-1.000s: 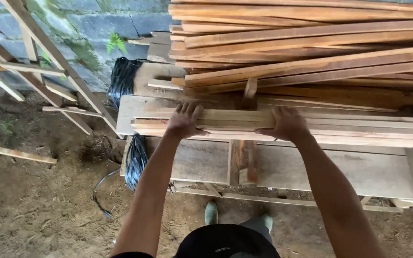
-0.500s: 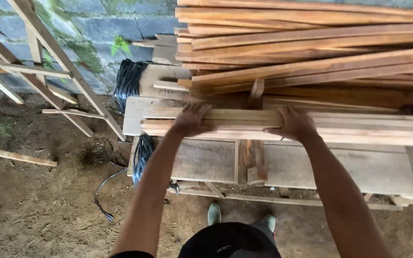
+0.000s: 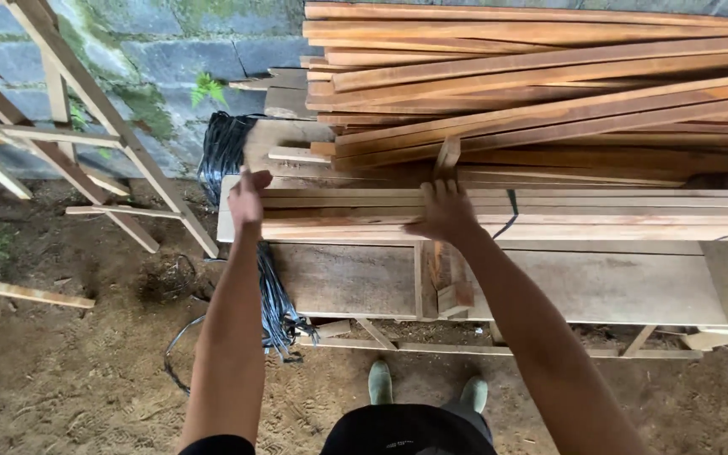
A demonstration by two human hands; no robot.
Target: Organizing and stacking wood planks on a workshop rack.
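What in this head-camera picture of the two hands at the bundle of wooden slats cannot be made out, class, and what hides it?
- Right ends of the bundle of slats: cut off by the right picture edge.
- Left hand palm: pressed against the slat ends, so contact is unseen.
- Right hand fingertips: curled over the slats, hidden.
- Upper stack of planks: its top is cut by the frame.
- Black cords: too tangled to tell their kind.

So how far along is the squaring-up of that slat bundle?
Done: the slat bundle lies stacked on the bench, black bands around it at right. In hand: left hand presses flat against the slat ends; right hand rests on top. Left: the ends look slightly uneven.
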